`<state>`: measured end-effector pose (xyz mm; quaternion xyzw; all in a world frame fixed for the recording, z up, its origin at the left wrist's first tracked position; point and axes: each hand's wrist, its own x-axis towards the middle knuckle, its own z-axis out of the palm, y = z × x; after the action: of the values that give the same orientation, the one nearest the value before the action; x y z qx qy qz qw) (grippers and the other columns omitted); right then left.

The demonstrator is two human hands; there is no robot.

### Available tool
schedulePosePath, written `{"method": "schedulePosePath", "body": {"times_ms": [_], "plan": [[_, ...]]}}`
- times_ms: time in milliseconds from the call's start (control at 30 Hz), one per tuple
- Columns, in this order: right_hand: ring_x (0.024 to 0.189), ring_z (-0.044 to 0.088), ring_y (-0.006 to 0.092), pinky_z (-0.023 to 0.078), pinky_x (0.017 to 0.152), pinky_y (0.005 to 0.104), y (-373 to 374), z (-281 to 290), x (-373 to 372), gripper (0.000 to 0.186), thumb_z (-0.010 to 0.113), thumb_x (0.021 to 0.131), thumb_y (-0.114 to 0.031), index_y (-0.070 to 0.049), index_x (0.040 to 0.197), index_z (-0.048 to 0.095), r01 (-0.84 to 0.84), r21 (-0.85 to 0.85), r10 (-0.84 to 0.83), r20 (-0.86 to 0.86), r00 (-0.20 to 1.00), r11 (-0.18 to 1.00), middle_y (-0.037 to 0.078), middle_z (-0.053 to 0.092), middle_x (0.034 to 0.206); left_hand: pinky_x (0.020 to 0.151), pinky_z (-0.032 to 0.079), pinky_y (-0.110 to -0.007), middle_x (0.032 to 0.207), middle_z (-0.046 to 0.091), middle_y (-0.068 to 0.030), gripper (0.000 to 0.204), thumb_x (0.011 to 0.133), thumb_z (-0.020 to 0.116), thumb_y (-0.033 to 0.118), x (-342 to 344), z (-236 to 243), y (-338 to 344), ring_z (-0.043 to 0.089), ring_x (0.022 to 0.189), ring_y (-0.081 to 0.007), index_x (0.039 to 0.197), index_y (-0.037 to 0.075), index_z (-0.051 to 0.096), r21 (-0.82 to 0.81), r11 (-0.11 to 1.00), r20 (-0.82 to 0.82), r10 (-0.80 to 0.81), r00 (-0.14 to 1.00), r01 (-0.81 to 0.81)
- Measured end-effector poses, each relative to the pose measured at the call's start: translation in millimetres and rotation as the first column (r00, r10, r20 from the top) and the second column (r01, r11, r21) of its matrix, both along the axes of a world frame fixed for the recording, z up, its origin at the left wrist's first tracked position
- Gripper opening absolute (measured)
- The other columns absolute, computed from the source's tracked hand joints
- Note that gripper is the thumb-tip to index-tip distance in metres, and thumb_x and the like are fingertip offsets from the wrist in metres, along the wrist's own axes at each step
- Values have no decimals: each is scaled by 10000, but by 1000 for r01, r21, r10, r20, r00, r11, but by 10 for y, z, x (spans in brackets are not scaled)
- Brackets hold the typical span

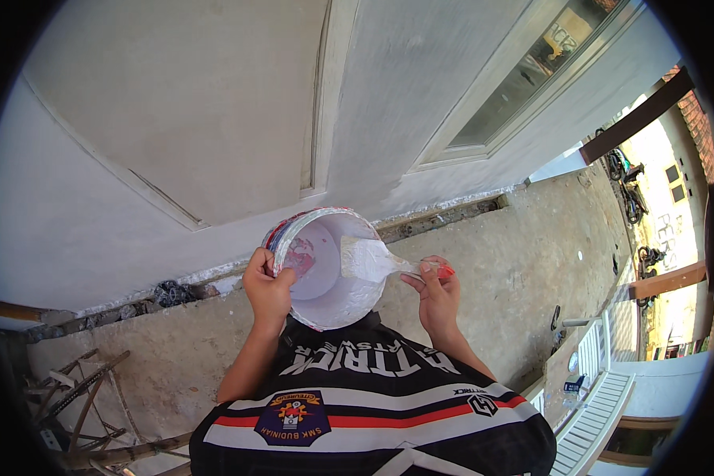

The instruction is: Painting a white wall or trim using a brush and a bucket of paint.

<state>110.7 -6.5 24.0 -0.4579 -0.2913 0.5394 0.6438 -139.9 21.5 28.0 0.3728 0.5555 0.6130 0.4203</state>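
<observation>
My left hand (268, 287) grips the left rim of a paint bucket (325, 311), thumb over the edge and fingers round the outside. White paint coats the bucket's inner wall, with a reddish patch showing inside. In my right hand (436, 292) is a wide paintbrush (365, 259), pinched by its handle, which has a red end. The brush head is thick with white paint and lies over the bucket's right rim, bristles pointing left into the opening. I cannot tell whether the bristles touch the inner wall.
Ahead stands a pale wall (389, 103) with a framed panel (182, 95) and a window (523, 79). A narrow gutter runs along its foot. Wooden trestle pieces (79, 397) stand at lower left, a white bench (595, 412) at lower right. Motorbikes (631, 190) are parked far right.
</observation>
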Motion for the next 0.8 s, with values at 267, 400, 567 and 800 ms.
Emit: {"method": "schedulePosePath", "body": {"times_ms": [267, 400, 567, 800], "plan": [[884, 586, 187, 528, 741, 369, 22, -60, -49, 235, 459, 934, -157, 16, 1081, 519, -43, -114, 43, 0, 999, 993, 77, 549, 1022, 472, 221, -195, 600, 328, 69, 224, 596, 534, -46, 4, -86, 77, 285, 543, -29, 625, 79, 350, 26, 1000, -63, -15, 998, 16], [839, 626, 204, 533, 715, 320, 45, -32, -11, 250, 490, 925, -168, 38, 1051, 552, -155, -175, 208, 349, 914, 972, 120, 594, 980, 473, 226, -195, 600, 332, 67, 224, 594, 536, -43, -23, -176, 95, 290, 545, -31, 626, 78, 350, 13, 1000, -80, -10, 997, 11], [828, 648, 235, 536, 738, 298, 69, 50, -51, 232, 521, 907, -137, 53, 1036, 555, -184, -215, 257, 383, 888, 959, 152, 609, 931, 471, 227, -202, 593, 318, 63, 231, 586, 534, -39, -38, -179, 113, 285, 546, -35, 622, 77, 337, 10, 1000, -143, -1, 990, 3], [813, 630, 191, 509, 714, 271, 71, 5, -286, 178, 583, 865, -86, 31, 1000, 593, -169, 87, 105, 495, 863, 982, 99, 618, 879, 469, 223, -202, 596, 316, 62, 235, 587, 532, -41, -91, -236, 144, 283, 549, -34, 619, 75, 329, 4, 1000, -100, -20, 995, 20]]}}
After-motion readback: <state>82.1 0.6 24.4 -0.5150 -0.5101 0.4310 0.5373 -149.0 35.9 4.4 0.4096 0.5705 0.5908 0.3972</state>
